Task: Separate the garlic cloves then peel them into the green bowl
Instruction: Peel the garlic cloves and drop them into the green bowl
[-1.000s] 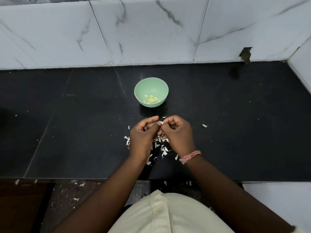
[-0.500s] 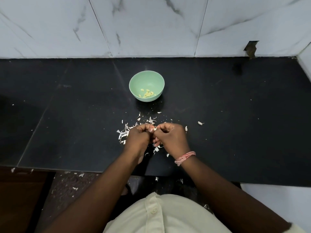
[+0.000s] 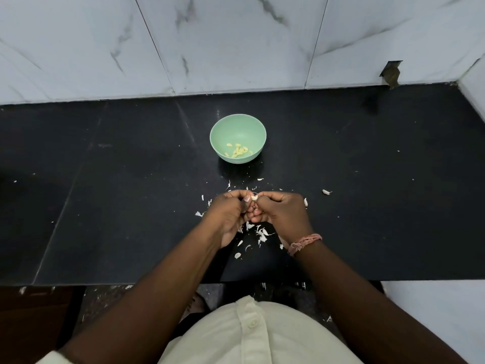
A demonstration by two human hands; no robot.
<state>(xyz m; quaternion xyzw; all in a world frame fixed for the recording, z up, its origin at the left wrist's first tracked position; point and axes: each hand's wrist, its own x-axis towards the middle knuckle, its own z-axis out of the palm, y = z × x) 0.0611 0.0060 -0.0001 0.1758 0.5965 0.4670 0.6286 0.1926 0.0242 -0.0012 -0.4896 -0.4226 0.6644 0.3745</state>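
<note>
Both hands meet near the table's front edge, the left hand point(image 3: 231, 214) and right hand point(image 3: 282, 212) pinching one garlic clove point(image 3: 254, 198) between their fingertips, while the green bowl point(image 3: 237, 127) waits straight ahead, toward the back edge, about equally near either hand.

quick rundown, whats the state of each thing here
green bowl: upright on the counter, peeled cloves inside
garlic clove: pinched between both hands, partly peeled
left hand: pinches the clove
right hand: pinches the clove
garlic skins: scattered on the counter
loose clove: unpeeled, on the counter
</note>
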